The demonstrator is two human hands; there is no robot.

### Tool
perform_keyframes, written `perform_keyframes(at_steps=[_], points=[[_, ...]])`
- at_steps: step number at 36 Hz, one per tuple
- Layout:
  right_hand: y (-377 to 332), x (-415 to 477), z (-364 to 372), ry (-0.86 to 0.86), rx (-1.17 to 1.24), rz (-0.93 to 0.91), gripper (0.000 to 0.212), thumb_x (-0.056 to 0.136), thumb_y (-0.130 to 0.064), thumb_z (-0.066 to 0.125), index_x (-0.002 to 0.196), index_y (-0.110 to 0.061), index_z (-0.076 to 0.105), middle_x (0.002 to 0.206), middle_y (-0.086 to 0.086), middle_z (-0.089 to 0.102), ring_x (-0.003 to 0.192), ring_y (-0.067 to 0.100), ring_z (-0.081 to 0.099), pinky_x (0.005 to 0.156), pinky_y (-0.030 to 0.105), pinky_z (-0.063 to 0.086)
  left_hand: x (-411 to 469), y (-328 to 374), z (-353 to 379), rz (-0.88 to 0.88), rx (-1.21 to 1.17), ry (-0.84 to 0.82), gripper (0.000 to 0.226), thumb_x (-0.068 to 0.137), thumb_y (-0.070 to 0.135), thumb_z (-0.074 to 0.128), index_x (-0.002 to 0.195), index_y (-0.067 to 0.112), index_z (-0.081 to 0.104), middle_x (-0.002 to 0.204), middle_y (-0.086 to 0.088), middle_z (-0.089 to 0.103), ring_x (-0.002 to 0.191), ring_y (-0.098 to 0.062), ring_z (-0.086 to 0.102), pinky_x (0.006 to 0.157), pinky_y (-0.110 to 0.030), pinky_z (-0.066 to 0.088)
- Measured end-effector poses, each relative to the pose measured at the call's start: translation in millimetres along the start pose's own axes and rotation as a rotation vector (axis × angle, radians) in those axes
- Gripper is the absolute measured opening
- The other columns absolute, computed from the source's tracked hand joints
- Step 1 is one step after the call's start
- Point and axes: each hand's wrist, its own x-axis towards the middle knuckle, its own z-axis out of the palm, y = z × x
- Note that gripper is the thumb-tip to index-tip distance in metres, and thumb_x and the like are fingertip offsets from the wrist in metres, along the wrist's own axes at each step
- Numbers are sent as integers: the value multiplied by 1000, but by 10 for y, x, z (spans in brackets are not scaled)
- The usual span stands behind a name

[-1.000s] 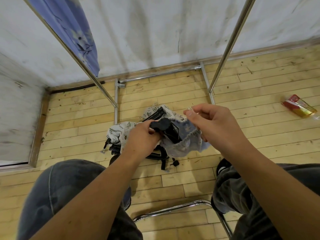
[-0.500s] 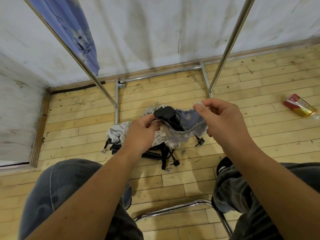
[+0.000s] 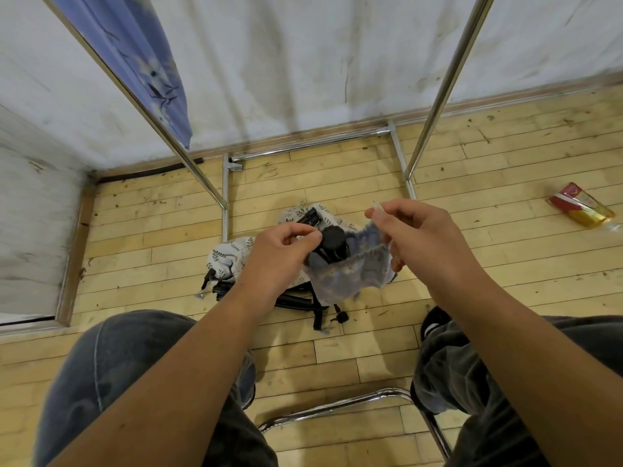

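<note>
head view: pouch stretched between left hand and right hand fingertips.

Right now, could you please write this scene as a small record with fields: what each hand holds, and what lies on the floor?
left hand: grip pinches the left edge of the grey-blue sock, against the black round object
right hand: pinches the opposite edge, stretching the opening
black round object: at the sock's opening; kind unclear
floor below hands: leaf-print cloth with black straps
floor far right: red and yellow packet
behind: metal rack, blue cloth hanging at left
</note>
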Motion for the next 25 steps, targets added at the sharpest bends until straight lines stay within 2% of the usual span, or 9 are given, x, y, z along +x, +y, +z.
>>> perform_keyframes(at_steps=[3,8,12,16,21,25], points=[[1,-20,33,-95,-48,2,14,100,-29,64,101,-26,77,73,-5,67,53,2,55,55,26,50,3,-7,19,14,38,-49,6,92,35,74,97,31,77,81,0,70,69,-5,60,58,-13,46],[-38,-56,69,-206,-60,9,20,105,-21,57,109,-24,76,80,-9,71,59,12,57,53,19,49,-21,-34,69,51,95,-105,9,90,34,79,92,26,74,52,15,40,48,-6,35,47,-13,32],[-53,-84,71,-274,-63,5,23,107,-19,52,109,-23,74,81,-12,71,63,16,58,56,24,52,-21,-50,86,89,137,-115,18,86,40,82,96,29,71,54,11,37,48,-8,30,49,-23,28],[-50,-108,88,-342,-118,-31,25,109,-22,49,104,-27,74,81,-5,70,59,11,57,61,27,52,-17,-49,96,116,255,-69,20,86,44,81,98,35,68,61,9,39,44,-4,31,43,-14,27],[-47,-130,124,-399,-125,-64,28,109,-21,49,96,-30,72,85,2,70,55,6,54,62,24,54,17,-41,91,113,298,0,21,85,45,80,97,37,65,64,8,41,44,-3,34,42,-13,30],[-25,-143,124,-428,-96,-96,34,108,-20,51,88,-38,72,83,-3,68,59,9,55,64,27,54,5,-33,78,157,316,78,24,83,52,77,98,37,65,63,8,43,47,-4,35,43,-14,32]])
